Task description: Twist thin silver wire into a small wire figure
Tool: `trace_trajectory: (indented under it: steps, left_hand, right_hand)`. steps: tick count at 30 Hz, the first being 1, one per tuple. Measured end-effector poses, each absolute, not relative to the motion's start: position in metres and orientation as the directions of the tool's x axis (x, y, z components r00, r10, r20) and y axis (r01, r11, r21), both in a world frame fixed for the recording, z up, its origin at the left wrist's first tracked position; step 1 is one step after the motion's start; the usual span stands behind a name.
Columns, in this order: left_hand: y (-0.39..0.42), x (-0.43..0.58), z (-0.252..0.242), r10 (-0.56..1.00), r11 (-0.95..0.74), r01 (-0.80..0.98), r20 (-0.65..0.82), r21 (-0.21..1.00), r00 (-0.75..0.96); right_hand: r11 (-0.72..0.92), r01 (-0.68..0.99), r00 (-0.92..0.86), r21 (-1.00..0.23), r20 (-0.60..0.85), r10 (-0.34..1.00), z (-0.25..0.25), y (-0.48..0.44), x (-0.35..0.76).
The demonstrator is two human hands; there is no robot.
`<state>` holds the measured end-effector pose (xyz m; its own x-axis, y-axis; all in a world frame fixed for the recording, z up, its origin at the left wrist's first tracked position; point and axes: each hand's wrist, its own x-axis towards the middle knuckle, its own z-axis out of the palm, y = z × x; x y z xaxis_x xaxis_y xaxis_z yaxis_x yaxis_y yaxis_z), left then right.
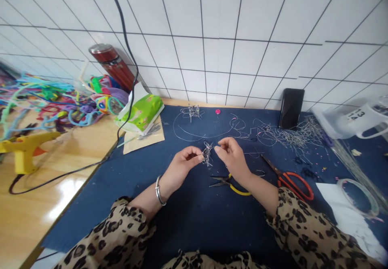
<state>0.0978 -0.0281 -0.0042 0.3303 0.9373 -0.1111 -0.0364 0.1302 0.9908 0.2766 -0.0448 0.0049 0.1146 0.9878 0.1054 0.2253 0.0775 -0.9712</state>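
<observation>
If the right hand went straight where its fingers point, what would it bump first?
Most likely the wire tangle in the left hand; whether they already touch is unclear.

Wire cluster (207, 155) looked metallic, rough. Covering (194, 224) looked matt, clothlike. Wooden surface (81, 149) was smooth, glossy. Wall tiles (186, 50) looked smooth, shiny. Bracelet (158, 190) was polished metal. Pliers (223, 181) combined metal with plastic. Phone (291, 109) looked glossy.

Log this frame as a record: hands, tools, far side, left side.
left hand: pinching wire tangle
right hand: at the tangle's right edge; grip unclear
tools: yellow-handled pliers, jaws apart; orange-handled scissors to their right
far side: black phone, loose wire pile
left side: yellow glue gun, green packet
</observation>
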Motion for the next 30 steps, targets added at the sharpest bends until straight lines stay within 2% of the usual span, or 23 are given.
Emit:
trace_trajectory:
  steps: [6,9,15,21,25,30]
  left_hand:
    - [-0.0303,0.0976,-0.0020,0.946,0.003,0.053,-0.020,0.999,0.323]
    - [-0.0311,0.0980,-0.0004,0.939,-0.055,0.090,0.021,0.994,0.344]
    - [-0.0306,0.0977,0.0030,0.950,-0.096,0.111,0.058,0.989,0.307]
    - [-0.0290,0.0970,0.0032,0.956,-0.009,-0.017,0.014,1.000,0.293]
    - [-0.0276,0.0970,0.0003,0.948,0.079,-0.105,-0.042,0.991,0.316]
    - [-0.0267,0.0972,-0.0011,0.950,0.094,-0.139,-0.047,0.986,0.308]
  right_hand:
    - [0.059,0.377,0.033,-0.924,0.077,0.997,0.0054,-0.0555,0.2653]
    - [0.075,0.401,0.009,-0.913,0.086,0.996,0.0027,-0.0557,0.2647]
    - [0.026,0.272,0.015,-0.962,0.031,0.999,-0.0009,-0.0499,0.2683]
    - [-0.057,0.086,-0.039,-0.995,-0.060,0.997,-0.0010,-0.0465,0.2715]
    - [-0.074,0.031,-0.035,-0.997,-0.075,0.997,-0.0014,-0.0464,0.2722]
    - [-0.058,0.007,-0.048,-0.998,-0.058,0.997,-0.0007,-0.0465,0.2716]
